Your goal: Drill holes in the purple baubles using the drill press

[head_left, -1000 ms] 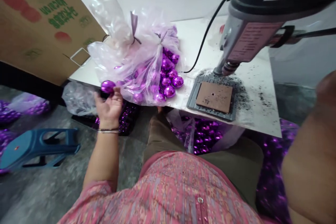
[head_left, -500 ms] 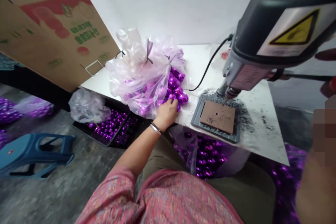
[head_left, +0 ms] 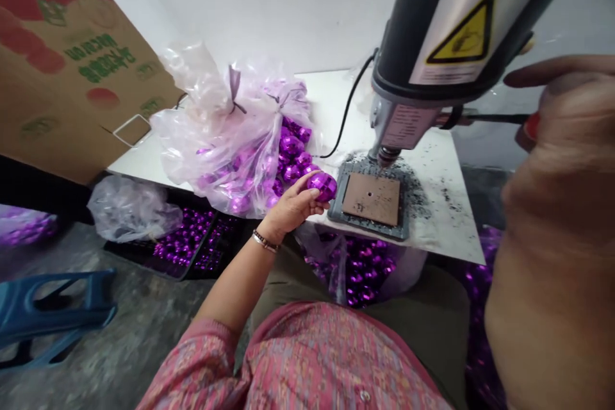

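A: What's in the middle of the picture?

B: A shiny purple bauble (head_left: 321, 186), held just above the tabletop's near edge, right beside the drilling jig.

A: Which hand has it?

B: The left hand (head_left: 293, 205). It's palm up, with the fingers curled around the underside of the bauble and the thumb side against it, so it isn't a tight pinch. A thin bracelet (head_left: 265, 241) sits on the wrist, and a pink patterned sleeve (head_left: 202, 346) covers the arm further back.

A: And the right hand?

B: The right hand (head_left: 562, 131) is big and blurred at the right edge of the frame, with curled fingers and red nail polish. A dark lever (head_left: 490, 118) from the drill press (head_left: 432, 32) points toward it, but I can't tell whether the hand is gripping it.

A: What's on the tabletop (head_left: 331, 93)?

B: The drill's chuck (head_left: 388, 155) hangs over a grey jig (head_left: 336, 202) with a brown plate (head_left: 371, 198), and dark shavings (head_left: 418, 195) are scattered around it. To the left, a clear plastic bag (head_left: 211, 141) lies against a heap of purple baubles (head_left: 291, 147).

A: And lower down?

B: A black tray of baubles (head_left: 185, 246) is below the tabletop, left of centre, and a bag of baubles (head_left: 365, 275) sits just past the person's knees. A blue stool (head_left: 52, 314) stands at the lower left, and a cardboard box flap (head_left: 72, 64) fills the upper left.
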The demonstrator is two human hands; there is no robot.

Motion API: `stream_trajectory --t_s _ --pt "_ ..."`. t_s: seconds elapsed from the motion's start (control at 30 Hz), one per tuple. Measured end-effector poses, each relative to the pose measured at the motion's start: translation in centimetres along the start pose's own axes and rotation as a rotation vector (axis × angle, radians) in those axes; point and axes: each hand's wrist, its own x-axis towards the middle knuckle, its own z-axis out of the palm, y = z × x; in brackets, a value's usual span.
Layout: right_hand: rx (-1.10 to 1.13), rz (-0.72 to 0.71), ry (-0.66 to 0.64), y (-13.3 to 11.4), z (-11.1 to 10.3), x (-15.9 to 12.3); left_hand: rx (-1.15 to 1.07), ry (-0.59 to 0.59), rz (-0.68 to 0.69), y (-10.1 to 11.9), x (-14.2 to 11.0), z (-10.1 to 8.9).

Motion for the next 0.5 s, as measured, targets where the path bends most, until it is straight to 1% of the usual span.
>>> stream_trajectory --t_s 0.1,0.17,0.23,0.3,0.37,0.5 --pt "-0.021 -0.095 0.005 -0.3 0.2 0.2 -0.137 -0.018 -0.071 -1.2 0.6 1.1" --pt "0.009 -0.087 0.006 -0.4 0.4 0.2 -0.193 -0.006 -0.126 -1.9 1.2 1.8" --pt "0.014 -0.049 -0.007 -0.7 0.5 0.3 -0.198 0.015 -0.137 -2.2 2.0 2.5" --pt "0.036 -0.033 -0.013 -0.9 0.4 0.3 -0.105 0.037 -0.09 -2.3 2.8 3.4" --pt "0.068 -0.054 -0.025 -1.0 0.3 0.4 0.035 0.054 -0.049 -2.1 3.7 4.2" --pt "0.095 -0.109 -0.025 -0.9 0.2 0.5 0.249 0.014 -0.05 -1.3 5.2 5.6"
